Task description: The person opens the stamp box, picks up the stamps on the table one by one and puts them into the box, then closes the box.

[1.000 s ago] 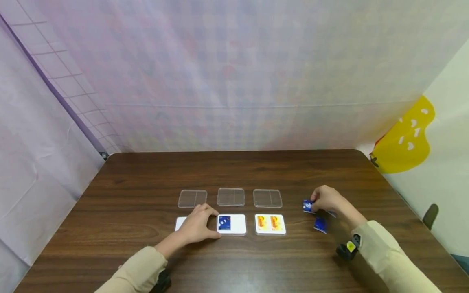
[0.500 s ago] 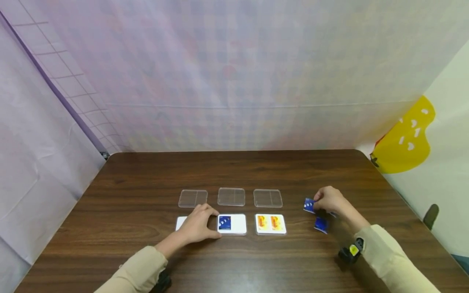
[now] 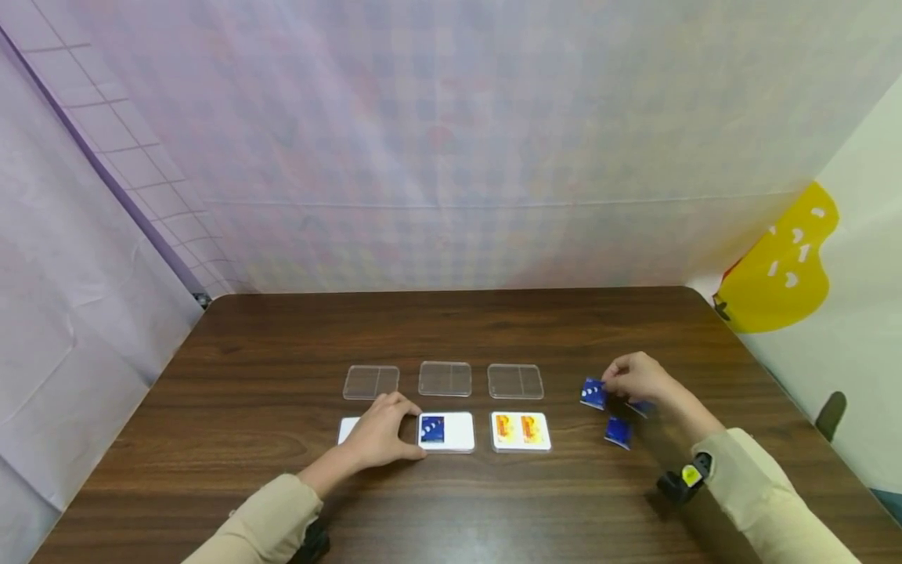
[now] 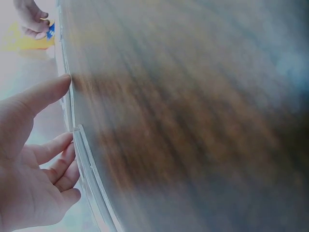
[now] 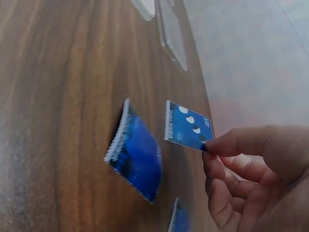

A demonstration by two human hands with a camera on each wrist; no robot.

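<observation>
My right hand [image 3: 636, 377] pinches a small blue sachet [image 5: 190, 124] printed with white moon shapes by its corner, thumb against the fingers. Two more blue sachets lie on the wood: one shiny sachet [image 5: 140, 159] below the hand and another sachet [image 3: 640, 408] partly behind it. My left hand [image 3: 379, 435] holds the left end of the middle shallow plastic box [image 3: 460, 432], thumb at the front corner and index finger at the back one. In that box's left half lies a blue sachet [image 3: 432, 429]; its right half shows white.
To the right stands a box with two yellow-orange packets [image 3: 520, 431]. A white box [image 3: 347, 428] is mostly hidden under my left hand. Behind the row lie three clear lids [image 3: 371, 382] on the brown table [image 3: 451, 329], which ends at a fabric backdrop [image 3: 451, 157].
My right hand has lifted slightly and shifted right, and the pinched sachet has turned so that more of its printed face shows. The left hand has stayed in place.
</observation>
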